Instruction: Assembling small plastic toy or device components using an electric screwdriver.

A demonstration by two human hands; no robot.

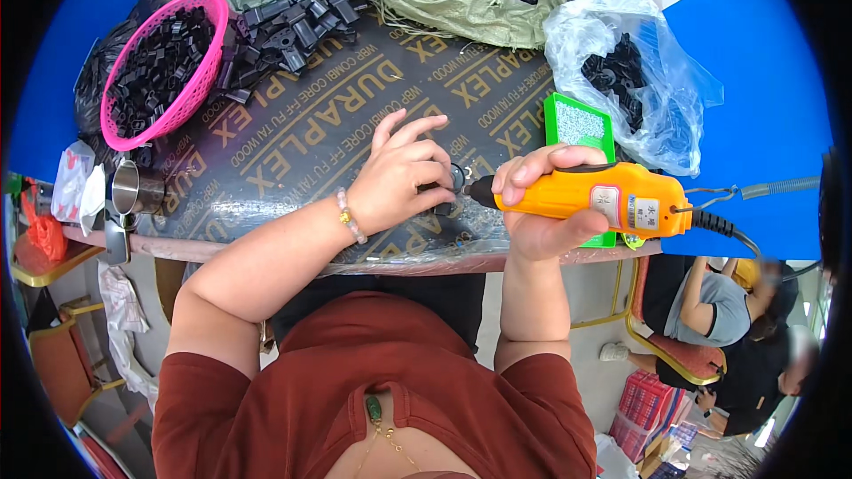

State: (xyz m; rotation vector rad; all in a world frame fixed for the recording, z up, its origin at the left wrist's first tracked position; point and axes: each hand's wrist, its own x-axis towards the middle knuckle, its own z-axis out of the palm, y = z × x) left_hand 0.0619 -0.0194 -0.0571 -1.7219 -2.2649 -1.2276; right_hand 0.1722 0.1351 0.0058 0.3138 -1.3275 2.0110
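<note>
My right hand (543,238) is wrapped round an orange electric screwdriver (572,192), which lies nearly level with its dark tip pointing left. My left hand (401,174) rests at the table's near edge, thumb and index finger closed on a small black plastic part (443,208), its other fingers raised. The screwdriver tip meets or nearly meets this part; exact contact is hidden by my fingers. Just behind the tip is a small round dark piece (458,177). Partly behind the screwdriver stands a green tray (552,124) of tiny silvery pieces, probably screws.
A pink basket (213,66) of black parts stands far left, beside a loose pile of black plastic pieces (297,27). Open sacks (408,4) and a clear bag (661,80) hold more. A metal cup (133,186) sits left. The screwdriver's cord (723,224) and a spring (781,187) run right.
</note>
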